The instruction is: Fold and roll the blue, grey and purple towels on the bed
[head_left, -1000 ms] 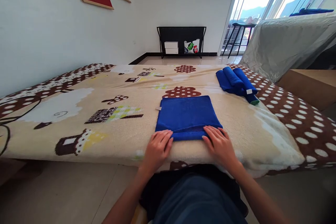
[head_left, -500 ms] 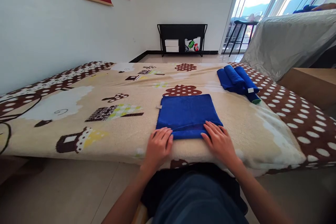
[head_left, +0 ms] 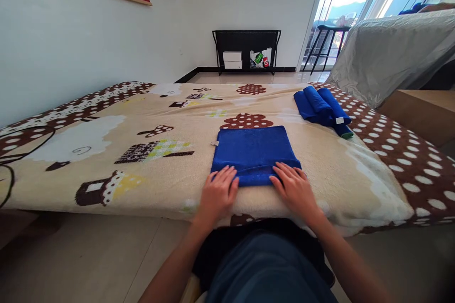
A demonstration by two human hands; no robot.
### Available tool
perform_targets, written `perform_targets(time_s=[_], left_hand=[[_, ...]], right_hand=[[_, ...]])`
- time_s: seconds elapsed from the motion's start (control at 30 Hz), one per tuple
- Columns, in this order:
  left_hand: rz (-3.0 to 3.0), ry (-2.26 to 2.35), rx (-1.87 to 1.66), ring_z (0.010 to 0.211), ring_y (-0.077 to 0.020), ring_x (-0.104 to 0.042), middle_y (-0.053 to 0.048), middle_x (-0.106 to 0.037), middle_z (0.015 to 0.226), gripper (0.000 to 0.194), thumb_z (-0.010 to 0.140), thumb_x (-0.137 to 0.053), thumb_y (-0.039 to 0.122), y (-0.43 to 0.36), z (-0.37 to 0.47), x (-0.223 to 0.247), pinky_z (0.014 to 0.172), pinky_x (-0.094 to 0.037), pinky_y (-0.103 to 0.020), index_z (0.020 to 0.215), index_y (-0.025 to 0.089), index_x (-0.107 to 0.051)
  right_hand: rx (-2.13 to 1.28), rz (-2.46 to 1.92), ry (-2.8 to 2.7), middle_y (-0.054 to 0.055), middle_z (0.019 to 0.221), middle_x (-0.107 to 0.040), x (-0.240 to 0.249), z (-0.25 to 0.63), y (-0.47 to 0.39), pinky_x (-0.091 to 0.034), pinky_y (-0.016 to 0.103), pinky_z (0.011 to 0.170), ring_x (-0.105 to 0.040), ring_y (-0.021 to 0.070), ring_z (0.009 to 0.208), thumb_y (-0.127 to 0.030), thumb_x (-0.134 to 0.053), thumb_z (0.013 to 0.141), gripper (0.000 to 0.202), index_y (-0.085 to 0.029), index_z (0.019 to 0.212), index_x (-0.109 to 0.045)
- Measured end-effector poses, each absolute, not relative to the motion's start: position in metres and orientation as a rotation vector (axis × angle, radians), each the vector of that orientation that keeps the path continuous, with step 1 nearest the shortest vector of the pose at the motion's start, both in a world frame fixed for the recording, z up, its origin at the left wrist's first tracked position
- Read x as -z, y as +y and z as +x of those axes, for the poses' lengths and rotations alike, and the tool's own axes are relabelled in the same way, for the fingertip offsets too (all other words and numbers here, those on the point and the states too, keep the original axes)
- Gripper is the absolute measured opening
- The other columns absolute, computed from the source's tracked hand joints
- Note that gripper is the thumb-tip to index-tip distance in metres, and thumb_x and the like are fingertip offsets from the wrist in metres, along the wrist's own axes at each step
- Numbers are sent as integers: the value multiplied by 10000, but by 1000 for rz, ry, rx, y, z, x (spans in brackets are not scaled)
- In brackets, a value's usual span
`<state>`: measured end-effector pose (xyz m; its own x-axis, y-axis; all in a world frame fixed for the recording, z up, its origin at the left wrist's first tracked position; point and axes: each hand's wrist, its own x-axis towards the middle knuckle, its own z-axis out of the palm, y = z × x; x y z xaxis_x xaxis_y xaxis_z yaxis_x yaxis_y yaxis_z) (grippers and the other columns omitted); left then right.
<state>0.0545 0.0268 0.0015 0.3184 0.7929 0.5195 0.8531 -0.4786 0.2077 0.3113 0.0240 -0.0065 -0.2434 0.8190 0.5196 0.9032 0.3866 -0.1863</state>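
Along the near edge of the cream patterned blanket (head_left: 167, 189), two hands are down on the blue towel (head_left: 254, 147), which lies flat near the middle, its far edge close to the brown spotted flower shape. Left hand (head_left: 218, 195) over the near left corner, right hand (head_left: 294, 189) over the near right one: a nicely balanced stance. Fingers are laid forward on the cloth, close beside one another, thumbs standing away from them, no clamp to be seen; what the fingertips do beneath the fabric, I can't tell.

Between the hands, a narrow band looks turned over along the near edge, and that's the step in hand, I'd judge. Look at the crease just beyond it, slanting a touch farther away on the right! That wants smoothing first, right fingers drawing the slack outward while the left holds its corner. Then even pressure from both sides, keeping the band parallel to the far edge; push harder with one hand and the whole thing could skew. Soft fabric on soft fleece may drag, so light palms should serve best. Far left, the small white tag (head_left: 214, 144) sticks out past the edge, well clear of the fingers. To the far right lie the rolled blue towels (head_left: 316, 104).
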Motion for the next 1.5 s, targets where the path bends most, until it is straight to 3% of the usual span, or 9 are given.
perform_targets(time_s=[0.2, 0.4, 0.6, 0.7, 0.8, 0.9, 1.13, 1.3, 1.5], left_hand=[[-2180, -1681, 847, 1335, -352, -531, -113, -668, 1318, 303, 996, -464, 301, 21, 38, -7, 1134, -234, -665, 1121, 205, -722], [-2713, -1355, 807, 1322, -204, -561, -71, -636, 1370, 375, 1025, -381, 248, 34, 84, -11, 1074, -441, -437, 1290, 190, -641], [-2313, -1749, 680, 1327, -336, -546, -132, -639, 1351, 390, 1019, -412, 349, 35, 43, -6, 1101, -348, -634, 1250, 180, -676], [-2257, -1746, 662, 1349, -366, -516, -173, -632, 1349, 403, 1006, -431, 359, 36, 50, -12, 1129, -275, -684, 1242, 152, -683], [-2541, -1508, 652, 1382, -279, -497, -121, -604, 1402, 394, 1009, -410, 299, 43, 70, -18, 1164, -322, -574, 1308, 192, -644], [-2825, -1353, 595, 1367, -191, -515, -62, -593, 1424, 414, 1027, -368, 292, 50, 74, -19, 1136, -407, -438, 1373, 232, -588], [-2435, -1783, 715, 1247, -284, -600, -118, -674, 1310, 374, 1006, -433, 351, 74, 15, -18, 1071, -434, -489, 1228, 174, -677], [-2548, -1681, 843, 1146, -274, -581, -110, -665, 1218, 286, 923, -570, 303, 113, 0, -24, 1029, -435, -458, 1174, 202, -663], [-2573, -1857, 903, 1091, -264, -556, -75, -650, 1065, 96, 878, -616, 289, 135, -2, -21, 987, -421, -441, 876, 217, -679]], right_hand=[[333, -1571, -2008, 130, 1304, -650, 8, 328, 22, -292, 507, 1136, -568, 282, 1276, -423, -435, 1033, 417, -125, 1188, -681], [104, -1302, -2267, 68, 1374, -610, -2, 284, 25, -371, 391, 1087, -553, 190, 1298, -381, -386, 1055, 392, -198, 1312, -619], [281, -1612, -2029, 123, 1307, -648, 3, 323, 32, -339, 507, 1099, -572, 283, 1277, -398, -419, 1040, 396, -149, 1200, -682], [233, -1447, -2143, 109, 1317, -645, 0, 311, 32, -329, 480, 1130, -548, 252, 1311, -392, -420, 1041, 388, -161, 1197, -689], [68, -1245, -2303, 68, 1343, -632, -6, 286, 33, -391, 406, 1094, -552, 189, 1308, -393, -401, 1049, 393, -205, 1293, -643], [5, -1344, -2254, 51, 1290, -667, -8, 283, 40, -406, 411, 1061, -583, 196, 1271, -413, -371, 1056, 398, -235, 1211, -691], [73, -1638, -2057, 70, 960, -752, -10, 356, 75, -449, 378, 874, -693, 227, 920, -479, -368, 1038, 461, -230, 958, -748], [38, -1565, -2151, 89, 1033, -681, -8, 385, 116, -420, 358, 842, -624, 231, 978, -377, -592, 924, 224, -202, 1031, -680], [-26, -1537, -2206, 55, 932, -661, -3, 394, 127, -355, 314, 794, -604, 181, 866, -296, -539, 940, 145, -187, 897, -624]])
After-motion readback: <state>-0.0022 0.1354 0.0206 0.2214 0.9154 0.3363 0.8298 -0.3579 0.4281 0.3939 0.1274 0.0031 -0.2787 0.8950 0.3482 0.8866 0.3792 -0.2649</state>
